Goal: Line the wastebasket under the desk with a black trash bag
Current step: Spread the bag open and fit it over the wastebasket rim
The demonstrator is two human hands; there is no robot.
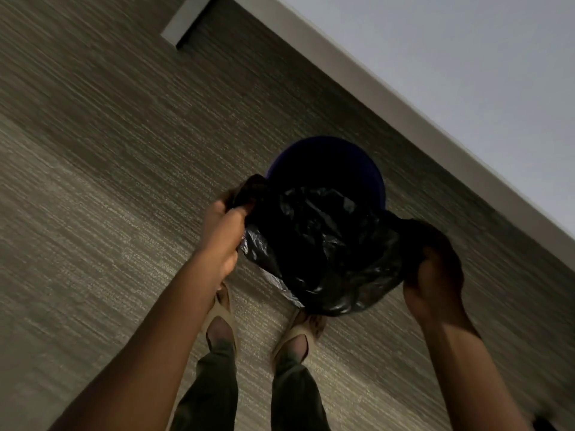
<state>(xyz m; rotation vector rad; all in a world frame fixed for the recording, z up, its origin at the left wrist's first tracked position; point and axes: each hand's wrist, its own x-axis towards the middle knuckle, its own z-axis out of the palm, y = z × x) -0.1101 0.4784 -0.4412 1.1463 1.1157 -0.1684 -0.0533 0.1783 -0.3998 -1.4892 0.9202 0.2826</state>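
Left hand (225, 227) and right hand (435, 269) fingers clenched on black trash bag (323, 253) rim edges; wastebasket (378, 181) just beyond fingertips, carpet (109, 197) open leftward.

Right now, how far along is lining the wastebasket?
Done: the black trash bag is unfolded and its mouth opened. In hand: the left hand and right hand each grip an edge, holding the bag up in front of the dark round wastebasket on the carpet. Left: lower the bag inside and fold its edge over the rim; none is over it yet.
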